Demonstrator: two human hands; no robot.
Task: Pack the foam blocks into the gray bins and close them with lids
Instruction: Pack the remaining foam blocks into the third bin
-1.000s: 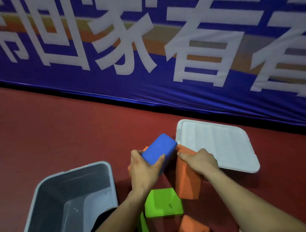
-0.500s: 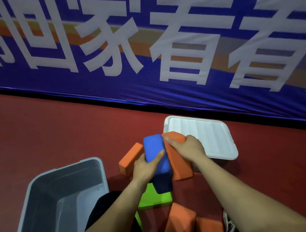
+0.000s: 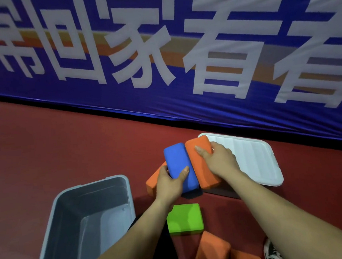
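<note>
I am gripping the blue block [image 3: 177, 159] in my left hand [image 3: 168, 183], thumb lying across its near face and fingers wrapping its left edge. My right hand [image 3: 219, 160] is clasping an orange block [image 3: 205, 177], fingers curling over its top. I am pressing the two side by side on edge, blue at nine o'clock of orange, probably to square them into one load for a single carry. I cannot tell whether they are touching the floor.

The gray bin [image 3: 88, 184] is waiting at eight o'clock of the pair, mouth open and showing bare walls. Its white lid [image 3: 250, 158] is lying flat at three o'clock, set aside so loading stays easy. A second orange block [image 3: 152, 183] is leaning behind my left hand. A green block [image 3: 184, 219] is lying flat at six o'clock between my forearms, and more orange blocks [image 3: 212, 250] are sitting at five o'clock, all unpacked.

Everything is resting on a red floor [image 3: 65, 148]. A blue banner [image 3: 94, 106] with large white characters is hanging along twelve o'clock.
</note>
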